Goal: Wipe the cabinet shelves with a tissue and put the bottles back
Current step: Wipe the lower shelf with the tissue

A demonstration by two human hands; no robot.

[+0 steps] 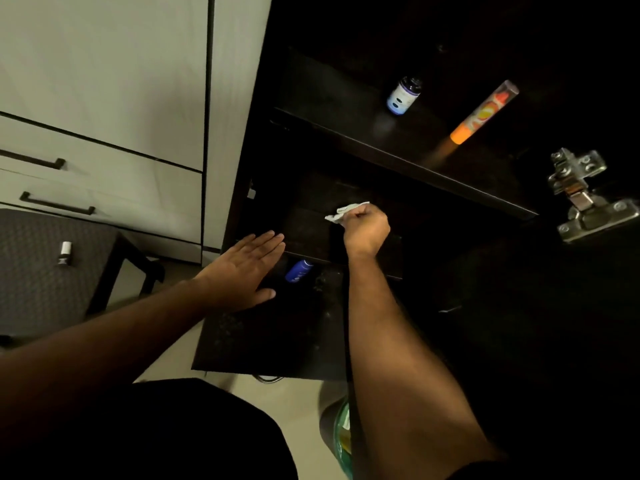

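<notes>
**newbie_cleans:** Right hand [365, 232] is fisted around the tissue [341, 212], down on the middle shelf [313, 233]. Left hand [247, 268] is flat, fingers straight, holding nothing, hovering at the shelf's front edge. Tips?

**shelfguy:** I'd drag the tissue in long overlapping strokes from the back toward you, then hit the corners. Steady yourself with that free hand. The purple-label bottle [403, 97] and orange tube [483, 114] stand on the upper shelf [346, 98], the blue bottle [298, 270] sits below, so leave those alone for now.
</notes>
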